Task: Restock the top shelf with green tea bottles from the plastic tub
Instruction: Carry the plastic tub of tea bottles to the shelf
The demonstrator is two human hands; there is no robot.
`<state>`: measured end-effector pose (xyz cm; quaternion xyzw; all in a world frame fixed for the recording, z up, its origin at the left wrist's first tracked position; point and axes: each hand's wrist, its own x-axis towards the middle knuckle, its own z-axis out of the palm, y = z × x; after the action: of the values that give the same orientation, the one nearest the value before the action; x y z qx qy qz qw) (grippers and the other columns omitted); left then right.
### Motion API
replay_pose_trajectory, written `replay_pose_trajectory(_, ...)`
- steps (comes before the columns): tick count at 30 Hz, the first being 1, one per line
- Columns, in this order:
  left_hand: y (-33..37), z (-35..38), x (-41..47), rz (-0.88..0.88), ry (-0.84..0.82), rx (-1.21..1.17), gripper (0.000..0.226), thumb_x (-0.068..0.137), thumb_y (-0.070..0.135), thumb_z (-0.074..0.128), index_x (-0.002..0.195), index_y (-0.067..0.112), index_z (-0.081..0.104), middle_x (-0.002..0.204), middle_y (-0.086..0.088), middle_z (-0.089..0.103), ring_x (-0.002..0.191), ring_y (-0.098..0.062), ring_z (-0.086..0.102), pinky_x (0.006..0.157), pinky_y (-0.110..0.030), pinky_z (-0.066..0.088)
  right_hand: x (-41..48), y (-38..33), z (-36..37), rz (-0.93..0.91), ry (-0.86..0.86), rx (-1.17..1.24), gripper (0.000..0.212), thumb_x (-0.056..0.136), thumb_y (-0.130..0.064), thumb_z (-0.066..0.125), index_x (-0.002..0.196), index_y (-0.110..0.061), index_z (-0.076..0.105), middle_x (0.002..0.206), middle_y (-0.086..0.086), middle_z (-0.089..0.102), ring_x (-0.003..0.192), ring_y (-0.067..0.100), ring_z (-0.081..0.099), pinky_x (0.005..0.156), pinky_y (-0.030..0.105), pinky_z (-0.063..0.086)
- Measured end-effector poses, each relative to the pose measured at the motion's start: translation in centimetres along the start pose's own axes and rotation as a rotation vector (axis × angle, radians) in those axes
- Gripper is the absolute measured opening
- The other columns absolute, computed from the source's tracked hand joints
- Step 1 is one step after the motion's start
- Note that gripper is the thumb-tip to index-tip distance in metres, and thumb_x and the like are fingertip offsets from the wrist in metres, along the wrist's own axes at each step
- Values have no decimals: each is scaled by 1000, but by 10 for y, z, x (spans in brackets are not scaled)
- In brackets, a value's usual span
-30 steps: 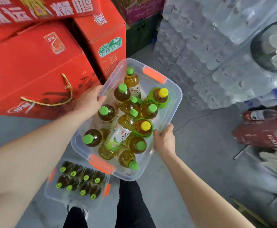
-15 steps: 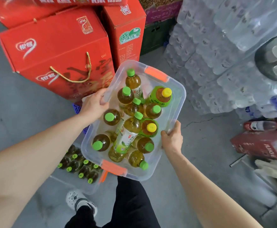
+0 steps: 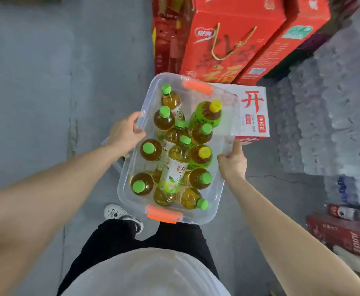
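Note:
I carry a clear plastic tub (image 3: 228,124) with orange latches in front of my waist. My left hand (image 3: 125,133) grips its left rim and my right hand (image 3: 232,161) grips its right rim. Inside lie and stand several green tea bottles (image 3: 174,167) with green caps, plus two green-wrapped bottles with yellow caps (image 3: 206,114). One labelled bottle lies tilted across the others. No shelf is in view.
Red gift cartons (image 3: 228,39) stand ahead, with a white and red box (image 3: 253,112) just beyond the tub. Shrink-wrapped water packs (image 3: 335,103) are stacked on the right. A red juice carton (image 3: 345,233) lies lower right. Grey concrete floor spreads to the left.
I have turned left with the tub held in both hands. The second tub of bottles on the floor has dropped out of sight, and the red cartons now sit ahead at upper right.

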<state>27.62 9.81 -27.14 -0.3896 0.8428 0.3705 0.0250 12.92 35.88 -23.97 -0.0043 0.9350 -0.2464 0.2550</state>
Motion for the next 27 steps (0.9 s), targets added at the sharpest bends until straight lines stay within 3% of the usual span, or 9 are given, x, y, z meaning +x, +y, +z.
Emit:
replay_pose_trajectory(4, -100, -62, -58, -93, 92, -76, 55, 87, 16, 65, 139, 19, 49, 87, -8, 59, 90, -36, 61, 72, -35, 44, -51, -57, 70, -146, -78, -116, 54, 84, -10, 55, 136, -16, 42, 105, 20, 66, 99, 41, 61, 87, 45, 52)
replay_pose_trajectory(7, -167, -116, -95, -162, 186, -33, 51, 85, 19, 65, 136, 20, 54, 92, -11, 64, 96, -38, 63, 75, -35, 46, -87, -110, 120, -258, -134, -183, 49, 81, -9, 56, 129, -14, 46, 100, 17, 67, 94, 40, 63, 80, 41, 52)
replay_pose_trajectory(10, -221, -167, -123, -250, 289, -91, 42, 81, 18, 66, 124, 18, 63, 74, 1, 57, 80, -30, 63, 68, -30, 40, -117, -166, 170, -332, -194, -248, 47, 80, -11, 58, 125, -16, 49, 106, 16, 67, 99, 39, 62, 84, 41, 51)
replay_pose_trajectory(13, -273, -210, -144, -352, 350, -96, 37, 79, 18, 65, 116, 15, 63, 76, -5, 62, 77, -31, 62, 66, -31, 43, -142, -221, 218, -411, -245, -270, 41, 78, -15, 61, 118, -21, 53, 108, 16, 66, 101, 39, 61, 83, 38, 48)
replay_pose_trajectory(18, -342, -268, -158, -538, 455, -194, 50, 84, 16, 64, 133, 19, 57, 83, -9, 65, 89, -34, 62, 86, -40, 50, -169, -316, 292, -596, -342, -334, 45, 82, -15, 61, 125, -22, 50, 114, 12, 66, 105, 36, 61, 76, 30, 39)
replay_pose_trajectory(23, -400, -321, -142, -668, 587, -332, 58, 84, 16, 66, 141, 19, 52, 81, -6, 62, 91, -30, 63, 89, -38, 50, -180, -424, 365, -721, -430, -387, 52, 82, -14, 59, 132, -24, 47, 111, 12, 65, 105, 36, 60, 77, 30, 42)
replay_pose_trajectory(27, -442, -369, -116, -773, 654, -391, 59, 83, 17, 66, 141, 19, 53, 81, -6, 66, 84, -26, 63, 86, -35, 51, -187, -516, 424, -818, -495, -487, 58, 81, -13, 57, 136, -23, 43, 114, 16, 64, 104, 40, 61, 87, 46, 54)
